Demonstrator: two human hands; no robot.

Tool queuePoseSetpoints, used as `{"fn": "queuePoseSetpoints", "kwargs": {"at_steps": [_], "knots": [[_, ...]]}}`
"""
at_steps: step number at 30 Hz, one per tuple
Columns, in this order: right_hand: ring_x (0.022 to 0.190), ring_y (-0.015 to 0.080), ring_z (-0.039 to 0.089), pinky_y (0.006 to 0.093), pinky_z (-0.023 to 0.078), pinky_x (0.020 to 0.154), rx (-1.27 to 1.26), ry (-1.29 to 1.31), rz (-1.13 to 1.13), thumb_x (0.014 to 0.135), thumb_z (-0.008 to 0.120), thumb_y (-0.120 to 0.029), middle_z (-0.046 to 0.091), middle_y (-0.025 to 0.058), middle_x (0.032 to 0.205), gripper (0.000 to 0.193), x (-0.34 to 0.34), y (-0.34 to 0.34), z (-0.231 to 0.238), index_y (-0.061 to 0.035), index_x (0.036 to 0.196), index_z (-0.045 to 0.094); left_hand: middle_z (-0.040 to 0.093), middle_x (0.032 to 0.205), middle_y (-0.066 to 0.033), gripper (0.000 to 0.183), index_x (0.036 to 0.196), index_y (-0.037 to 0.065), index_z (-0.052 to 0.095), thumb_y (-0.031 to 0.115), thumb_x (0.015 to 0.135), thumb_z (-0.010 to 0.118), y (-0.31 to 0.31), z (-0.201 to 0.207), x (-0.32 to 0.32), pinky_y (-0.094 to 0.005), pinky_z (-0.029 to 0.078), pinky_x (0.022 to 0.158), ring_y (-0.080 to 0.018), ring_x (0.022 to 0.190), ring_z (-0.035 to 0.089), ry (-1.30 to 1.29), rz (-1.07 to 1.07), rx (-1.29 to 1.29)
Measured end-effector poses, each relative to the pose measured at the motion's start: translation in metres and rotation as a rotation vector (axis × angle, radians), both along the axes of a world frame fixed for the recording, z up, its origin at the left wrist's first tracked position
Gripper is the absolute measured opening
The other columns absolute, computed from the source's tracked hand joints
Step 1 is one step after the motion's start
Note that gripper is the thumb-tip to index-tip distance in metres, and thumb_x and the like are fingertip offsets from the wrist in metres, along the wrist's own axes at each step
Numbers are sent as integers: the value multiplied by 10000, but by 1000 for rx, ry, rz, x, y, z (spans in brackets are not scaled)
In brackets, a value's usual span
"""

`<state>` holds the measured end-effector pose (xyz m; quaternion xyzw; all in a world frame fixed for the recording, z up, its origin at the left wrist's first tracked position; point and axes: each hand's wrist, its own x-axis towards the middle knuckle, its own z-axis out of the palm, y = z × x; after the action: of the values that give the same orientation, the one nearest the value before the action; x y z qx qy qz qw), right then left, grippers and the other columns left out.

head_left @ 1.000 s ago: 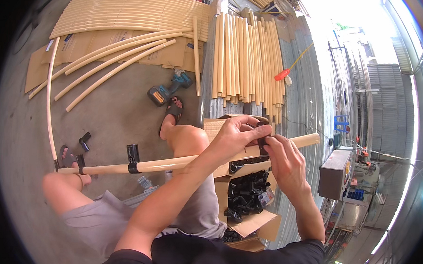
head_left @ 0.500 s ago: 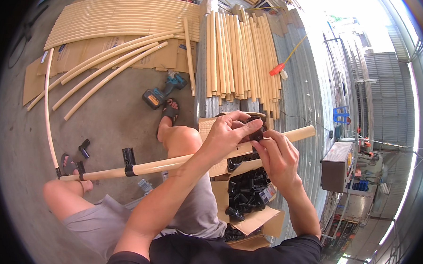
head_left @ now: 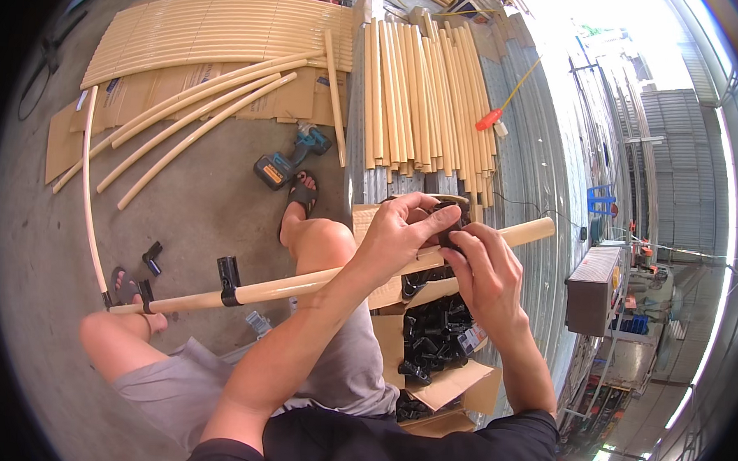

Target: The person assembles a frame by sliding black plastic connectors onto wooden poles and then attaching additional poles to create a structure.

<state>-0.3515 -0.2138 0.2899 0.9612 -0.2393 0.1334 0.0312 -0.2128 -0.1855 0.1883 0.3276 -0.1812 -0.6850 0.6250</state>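
Observation:
A long cream pipe [head_left: 292, 284] lies slantwise over my leg, its far right end [head_left: 536, 229] sticking out past my hands. Around the pipe, both hands grip a black pipe clamp fitting [head_left: 447, 221]. My left hand [head_left: 402, 232] pinches it from the left with thumb and fingers. On its right side, the fingers of my right hand [head_left: 487, 264] are bent against it. Farther left on the same pipe sit a black fitting [head_left: 228, 280] standing up and another black fitting [head_left: 146, 296]. At the left end a second cream pipe [head_left: 90, 202] joins through a black joint.
Below my hands an open cardboard box [head_left: 440, 384] holds many black fittings [head_left: 430, 340]. A teal cordless drill [head_left: 294, 157] lies by my foot, and a loose black fitting [head_left: 151, 258] is on the floor. Cream pipes [head_left: 420, 101] are stacked ahead; a red connector [head_left: 489, 119] hangs on a yellow cord.
My right fingers have shifted slightly up and closer around the black fitting. The left hand keeps its pinch, and the pipe stays in place.

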Motion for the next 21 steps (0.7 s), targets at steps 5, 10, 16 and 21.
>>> {"fn": "queuePoseSetpoints", "kwargs": {"at_steps": [5,10,16,21], "knots": [[753,304,642,391,531,653,-2,-57,-12,808,744,-35,619,131,944,188,-7,-4,-8,1,957,636,694,879,-39,367,1082,25,663,337,907,745,-2,-1,-5,-239,518,672,-88,790,636,51,16,-27],[776,300,649,392,535,672,23,-18,-33,809,697,7,622,121,947,194,-8,-4,-5,7,993,637,687,876,-31,379,1078,26,663,354,906,743,-4,-5,-6,-245,516,677,-86,780,632,20,-13,-17],[793,281,649,382,528,686,-9,-12,-5,812,713,4,631,109,977,169,-9,-4,-5,4,961,634,692,877,-35,397,1086,24,663,372,909,735,-5,-6,-6,-242,509,672,-92,772,639,-35,-21,7],[799,270,651,376,518,704,-65,-63,-95,813,714,-5,633,100,1024,161,-9,3,-17,-3,956,640,695,902,-37,408,1093,27,662,385,911,730,-4,-7,-10,-241,504,674,-101,782,656,4,-1,21]]}}
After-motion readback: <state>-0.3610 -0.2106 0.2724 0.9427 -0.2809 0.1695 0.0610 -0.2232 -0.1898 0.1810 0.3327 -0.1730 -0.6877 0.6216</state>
